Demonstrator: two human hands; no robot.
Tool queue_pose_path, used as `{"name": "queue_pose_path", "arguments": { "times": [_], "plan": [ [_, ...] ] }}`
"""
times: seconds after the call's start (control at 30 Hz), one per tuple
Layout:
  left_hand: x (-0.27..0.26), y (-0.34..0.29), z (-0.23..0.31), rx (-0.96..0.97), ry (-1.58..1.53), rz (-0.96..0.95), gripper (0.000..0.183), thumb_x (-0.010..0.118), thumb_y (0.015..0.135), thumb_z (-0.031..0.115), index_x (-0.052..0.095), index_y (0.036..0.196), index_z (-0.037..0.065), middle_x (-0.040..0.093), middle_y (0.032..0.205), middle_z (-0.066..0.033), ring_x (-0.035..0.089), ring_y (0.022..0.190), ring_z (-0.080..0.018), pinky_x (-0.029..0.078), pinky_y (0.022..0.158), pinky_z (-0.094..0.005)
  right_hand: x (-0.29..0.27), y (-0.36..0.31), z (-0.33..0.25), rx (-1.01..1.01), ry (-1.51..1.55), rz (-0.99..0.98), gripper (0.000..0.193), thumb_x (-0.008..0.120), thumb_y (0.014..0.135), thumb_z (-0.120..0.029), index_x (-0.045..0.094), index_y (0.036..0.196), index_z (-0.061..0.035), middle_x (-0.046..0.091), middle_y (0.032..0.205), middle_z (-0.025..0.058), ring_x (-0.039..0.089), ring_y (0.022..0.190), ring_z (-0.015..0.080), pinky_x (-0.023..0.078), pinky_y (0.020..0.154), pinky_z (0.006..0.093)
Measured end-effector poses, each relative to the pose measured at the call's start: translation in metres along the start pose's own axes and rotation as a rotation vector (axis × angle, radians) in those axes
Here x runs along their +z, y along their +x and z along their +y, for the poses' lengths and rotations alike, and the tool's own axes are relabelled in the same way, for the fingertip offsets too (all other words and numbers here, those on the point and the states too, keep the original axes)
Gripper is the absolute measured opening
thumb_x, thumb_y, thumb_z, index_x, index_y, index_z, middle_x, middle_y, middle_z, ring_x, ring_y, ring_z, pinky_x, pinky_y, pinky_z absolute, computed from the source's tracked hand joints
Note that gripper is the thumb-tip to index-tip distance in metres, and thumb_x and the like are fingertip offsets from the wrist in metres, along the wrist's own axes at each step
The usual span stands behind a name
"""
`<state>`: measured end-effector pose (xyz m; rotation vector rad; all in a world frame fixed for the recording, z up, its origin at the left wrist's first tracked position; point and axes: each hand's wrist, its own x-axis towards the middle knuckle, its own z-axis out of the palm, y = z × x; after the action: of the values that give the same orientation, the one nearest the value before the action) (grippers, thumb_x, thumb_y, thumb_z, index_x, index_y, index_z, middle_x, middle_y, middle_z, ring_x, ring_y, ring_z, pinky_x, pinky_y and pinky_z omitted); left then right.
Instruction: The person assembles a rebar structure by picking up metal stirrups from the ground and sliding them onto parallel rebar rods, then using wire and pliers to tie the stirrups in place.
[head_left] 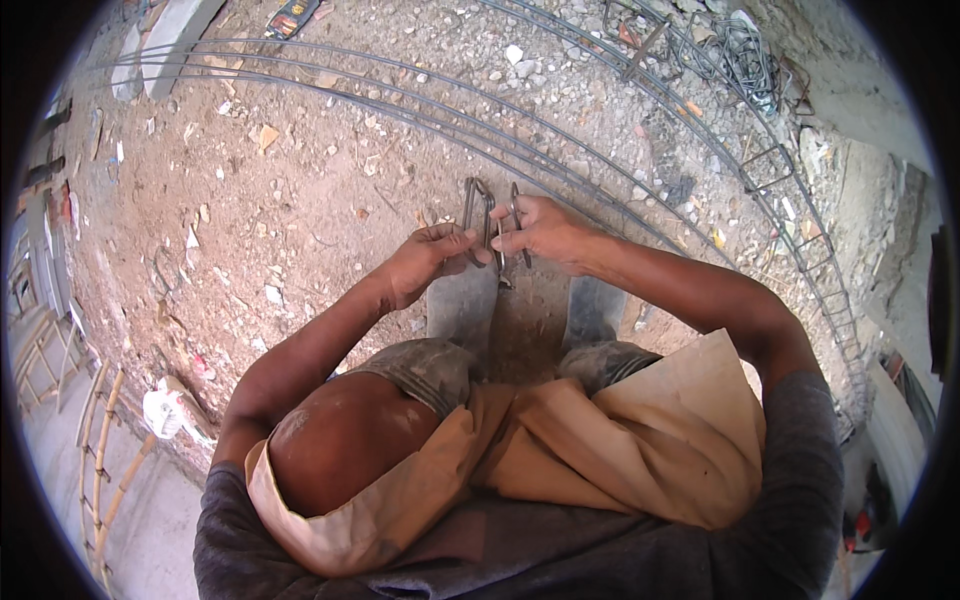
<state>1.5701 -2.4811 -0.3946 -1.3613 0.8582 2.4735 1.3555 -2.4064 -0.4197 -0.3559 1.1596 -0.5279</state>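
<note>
Just above my boots point(463, 305), both hands meet around small bent steel stirrups. My left hand point(432, 258) is closed, thumb and fingers pinching a narrow stirrup point(469, 203) whose bent end points away from me. Opposite it, my right hand point(550, 234) grips another thin stirrup point(526, 258) between thumb and fingers. The two hands are close together, and the stirrups partly overlap between them. Exactly how many pieces each hand has is hidden by the fingers.
Long steel bars point(400, 115) curve across the rubble ground beyond my hands. To the right runs a rebar cage point(770, 183) with cross ties, near a heap of stirrups point(735, 60). Concrete pieces point(170, 45) lie at far left; a bamboo ladder point(97, 450) is at lower left.
</note>
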Motion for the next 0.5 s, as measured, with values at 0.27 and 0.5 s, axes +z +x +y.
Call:
{"name": "queue_pose_path", "arguments": {
  "times": [0.27, 0.5],
  "plan": [
    [-0.017, 0.01, 0.017, -0.191, -0.251, -0.013, 0.021, 0.05, 0.099, 0.024, 0.053, 0.112, 0.008, 0.07, 0.103, -0.0106, 0.068, 0.09, -0.0203, 0.05, 0.086, -0.0354, -0.017, -0.016, -0.004, 0.006, 0.004, -0.048, 0.056, 0.064, 0.086, -0.007, 0.04, 0.133, 0.012, 0.067, 0.093, 0.0118, 0.06, 0.075, 0.0149, 0.046, 0.07, 0.0272],
    [-0.023, 0.001, 0.006, -0.236, -0.465, -0.283, 0.022, 0.044, 0.099, 0.022, 0.055, 0.104, 0.003, 0.068, 0.106, -0.0177, 0.07, 0.084, -0.0242, 0.056, 0.078, -0.039, -0.019, -0.048, -0.042, 0.03, 0.044, -0.007, 0.05, 0.059, 0.09, -0.007, 0.041, 0.132, 0.0147, 0.069, 0.106, 0.0166, 0.063, 0.082, 0.0154, 0.047, 0.076, 0.0268]
  ]
}}
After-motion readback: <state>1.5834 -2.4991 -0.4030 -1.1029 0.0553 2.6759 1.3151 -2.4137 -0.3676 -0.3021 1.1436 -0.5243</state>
